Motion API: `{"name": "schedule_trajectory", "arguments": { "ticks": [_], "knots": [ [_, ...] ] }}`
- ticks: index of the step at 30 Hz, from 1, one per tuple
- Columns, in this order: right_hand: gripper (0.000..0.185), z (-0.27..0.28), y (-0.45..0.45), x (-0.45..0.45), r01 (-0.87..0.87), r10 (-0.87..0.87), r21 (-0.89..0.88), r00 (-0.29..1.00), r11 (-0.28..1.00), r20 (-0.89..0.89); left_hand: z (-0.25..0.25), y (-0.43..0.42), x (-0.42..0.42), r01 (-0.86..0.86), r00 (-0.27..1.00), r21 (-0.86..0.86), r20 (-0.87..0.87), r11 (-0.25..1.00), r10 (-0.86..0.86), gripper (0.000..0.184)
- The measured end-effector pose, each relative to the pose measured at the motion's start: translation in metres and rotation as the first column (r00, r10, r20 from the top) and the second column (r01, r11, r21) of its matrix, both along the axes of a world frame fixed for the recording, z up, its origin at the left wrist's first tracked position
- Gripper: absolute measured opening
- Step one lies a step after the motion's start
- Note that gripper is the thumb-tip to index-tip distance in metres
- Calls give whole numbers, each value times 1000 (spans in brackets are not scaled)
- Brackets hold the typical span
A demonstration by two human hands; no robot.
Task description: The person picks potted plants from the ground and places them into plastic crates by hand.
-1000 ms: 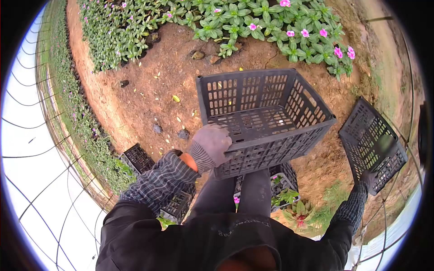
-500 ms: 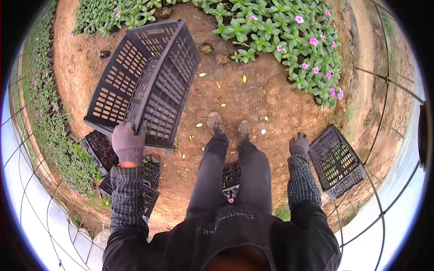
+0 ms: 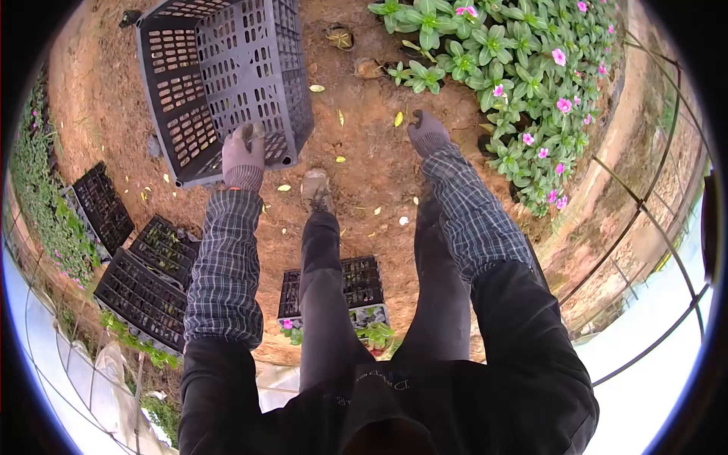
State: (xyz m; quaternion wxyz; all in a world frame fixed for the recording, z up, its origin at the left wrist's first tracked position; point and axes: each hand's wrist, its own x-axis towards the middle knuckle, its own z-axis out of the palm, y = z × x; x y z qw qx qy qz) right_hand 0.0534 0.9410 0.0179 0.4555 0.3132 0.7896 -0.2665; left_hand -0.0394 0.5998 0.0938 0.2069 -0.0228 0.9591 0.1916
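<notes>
A large black slatted plastic crate (image 3: 236,72) is tilted at the upper left, its open side facing left. My left hand (image 3: 243,155), in a grey glove, grips its near edge. My right hand (image 3: 426,133), also gloved, is held out over the bare soil to the right of the crate. Its fingers are loosely bent and apart, with nothing seen in them. Nearest to it are a yellow fallen leaf (image 3: 399,119) and the green plants with pink flowers (image 3: 493,91).
Black crates with small plants (image 3: 144,292) stand at the lower left, another (image 3: 103,205) beyond them. A further planted crate (image 3: 362,282) shows behind my legs. Small dark lumps (image 3: 340,38) lie near the plants. A metal wire frame (image 3: 644,201) runs along the right.
The crate in my left hand has turned and moved up in view. My right hand has swung forward and inward from my right side. The crate on the right is now mostly hidden behind my arm.
</notes>
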Motion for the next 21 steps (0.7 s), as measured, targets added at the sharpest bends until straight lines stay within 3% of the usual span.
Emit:
{"name": "schedule_trajectory", "arguments": {
  "ticks": [3, 5, 6, 7, 9, 10, 12, 15, 16, 19, 20, 21],
  "knots": [
    [54, -44, 3, -26, -102, 103, 19, 994, 995, -27, -52, 12, 10, -87, 993, -136, 66, 987, 96, 53],
    [54, -72, 5, -38, -68, 76, 68, 990, 995, -120, -34, 45, -7, -300, 852, -346, 323, 889, 413, 56],
    [52, -82, 3, -37, -29, 43, 73, 978, 997, -206, -40, 42, 2, -303, 923, -301, 143, 904, 357, 57],
    [53, -88, 3, -39, 49, -44, 25, 982, 998, -181, -44, 33, 12, -286, 957, -273, -41, 919, 286, 57],
    [51, -124, 3, -34, -173, 196, 112, 945, 979, -262, -45, 29, 7, -305, 927, -278, 134, 911, 351, 63],
    [51, -146, 9, -27, -287, 323, 154, 881, 946, -345, -46, 27, 8, -272, 946, -324, 85, 906, 314, 60],
    [34, -85, -16, -69, -84, 88, 74, 995, 994, -46, -40, 31, 15, -237, 959, -390, 54, 890, 280, 57],
    [36, -123, -5, -64, -206, 229, 143, 958, 968, -174, -38, 46, 8, -357, 934, -255, -76, 899, 349, 41],
    [37, -116, -11, -74, -75, 78, 133, 997, 988, -18, -36, 48, 7, -393, 917, -253, -39, 884, 396, 43],
    [37, -96, -17, -73, 65, -60, 122, 997, 990, -48, -35, 48, 8, -384, 920, -270, -30, 883, 391, 47],
    [30, -112, -14, -68, -63, 94, 223, 987, 973, -133, -33, 47, 9, -345, 938, -284, -63, 895, 342, 48],
    [30, -115, -10, -54, -70, 99, 209, 986, 975, -133, -22, 51, 9, -351, 936, -297, -66, 888, 347, 48]
  ]
}}
